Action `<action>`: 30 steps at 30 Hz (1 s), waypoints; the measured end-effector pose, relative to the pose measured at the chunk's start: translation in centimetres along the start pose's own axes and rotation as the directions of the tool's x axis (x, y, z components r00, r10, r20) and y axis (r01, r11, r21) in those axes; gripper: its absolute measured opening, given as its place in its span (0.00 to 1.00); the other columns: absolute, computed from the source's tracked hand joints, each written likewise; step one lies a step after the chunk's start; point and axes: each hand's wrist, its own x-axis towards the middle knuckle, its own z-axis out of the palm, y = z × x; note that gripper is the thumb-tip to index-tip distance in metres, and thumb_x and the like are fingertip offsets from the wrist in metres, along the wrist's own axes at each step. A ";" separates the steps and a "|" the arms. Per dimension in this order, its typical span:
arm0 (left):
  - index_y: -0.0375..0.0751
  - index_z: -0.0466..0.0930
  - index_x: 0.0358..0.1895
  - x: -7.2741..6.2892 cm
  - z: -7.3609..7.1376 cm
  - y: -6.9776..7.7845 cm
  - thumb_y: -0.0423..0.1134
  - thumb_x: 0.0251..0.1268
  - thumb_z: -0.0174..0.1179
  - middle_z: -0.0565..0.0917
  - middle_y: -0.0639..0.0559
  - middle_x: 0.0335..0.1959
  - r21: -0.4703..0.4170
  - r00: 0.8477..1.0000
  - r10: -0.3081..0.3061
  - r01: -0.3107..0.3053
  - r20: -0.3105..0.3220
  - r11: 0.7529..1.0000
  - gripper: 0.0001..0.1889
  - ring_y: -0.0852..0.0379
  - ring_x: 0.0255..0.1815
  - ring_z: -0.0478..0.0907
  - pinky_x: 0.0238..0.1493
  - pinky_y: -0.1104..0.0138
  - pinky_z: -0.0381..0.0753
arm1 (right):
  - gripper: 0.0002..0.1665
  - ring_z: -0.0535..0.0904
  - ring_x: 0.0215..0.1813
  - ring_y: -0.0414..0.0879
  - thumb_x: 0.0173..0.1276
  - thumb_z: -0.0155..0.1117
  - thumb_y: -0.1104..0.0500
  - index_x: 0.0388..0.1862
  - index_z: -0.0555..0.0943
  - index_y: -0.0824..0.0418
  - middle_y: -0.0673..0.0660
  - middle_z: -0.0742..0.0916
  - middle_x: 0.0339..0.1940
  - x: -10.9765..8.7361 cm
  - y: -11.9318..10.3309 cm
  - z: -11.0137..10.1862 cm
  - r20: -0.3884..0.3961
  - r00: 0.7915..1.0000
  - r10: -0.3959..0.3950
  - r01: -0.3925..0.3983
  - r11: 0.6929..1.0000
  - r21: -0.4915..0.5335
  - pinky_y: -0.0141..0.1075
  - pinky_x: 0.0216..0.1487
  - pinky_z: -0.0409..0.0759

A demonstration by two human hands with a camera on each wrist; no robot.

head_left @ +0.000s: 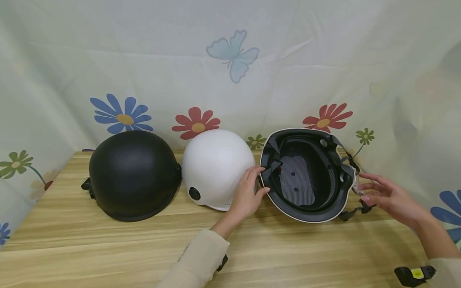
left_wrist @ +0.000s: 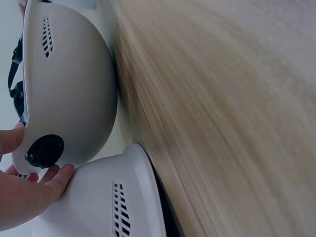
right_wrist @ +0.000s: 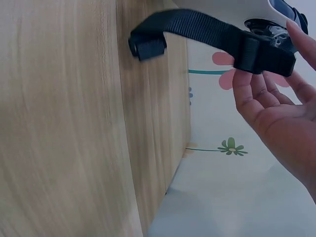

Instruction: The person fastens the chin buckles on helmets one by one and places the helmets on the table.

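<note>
A white helmet (head_left: 345, 208) lies upside down at the right, its black padded inside (head_left: 297, 180) facing up. My left hand (head_left: 248, 192) grips its left rim, thumb and fingers on either side of the edge. In the left wrist view, those fingers are beside the black round knob (left_wrist: 45, 151). At the other end, my right hand (head_left: 390, 198) is held with fingers stretched out beside the rim and chin strap. The black strap (right_wrist: 197, 27) with its buckle (right_wrist: 261, 54) hangs across the fingertips in the right wrist view.
A second white helmet (head_left: 216, 164) stands dome up, close against the left hand. Left of it sits a black helmet (head_left: 133, 172), also dome up. All are on a wood-grain table (head_left: 144, 252). A flowered cloth (head_left: 162, 72) hangs behind and along the sides.
</note>
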 end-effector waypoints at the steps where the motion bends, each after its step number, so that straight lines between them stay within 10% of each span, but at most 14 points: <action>1: 0.37 0.66 0.60 0.0 0.0 0.0 0.34 0.58 0.62 0.66 0.42 0.61 0.001 1.000 -0.004 0.004 0.002 1.000 0.26 0.48 0.63 0.63 0.61 0.59 0.63 | 0.34 0.78 0.46 0.41 0.68 0.45 0.74 0.70 0.57 0.52 0.49 0.77 0.50 -0.1 0.1 0.0 0.005 1.000 -0.002 0.002 1.000 0.003 0.32 0.41 0.77; 19: 0.37 0.66 0.60 0.1 0.0 0.1 0.34 0.58 0.62 0.66 0.42 0.61 -0.012 1.000 -0.010 0.010 0.007 1.000 0.26 0.48 0.63 0.63 0.61 0.60 0.62 | 0.34 0.73 0.43 0.39 0.67 0.43 0.78 0.69 0.58 0.56 0.52 0.74 0.45 -1.2 0.2 -0.2 0.018 0.999 -0.036 0.034 0.996 0.087 0.32 0.40 0.77; 30: 0.36 0.66 0.59 0.2 0.1 0.0 0.33 0.57 0.62 0.66 0.41 0.61 -0.016 1.000 -0.005 0.005 0.001 1.000 0.26 0.48 0.62 0.63 0.61 0.60 0.63 | 0.35 0.72 0.48 0.37 0.65 0.46 0.78 0.68 0.59 0.57 0.49 0.73 0.53 -2.4 -0.2 -0.5 -0.066 0.996 -0.051 0.049 0.998 -0.044 0.31 0.40 0.77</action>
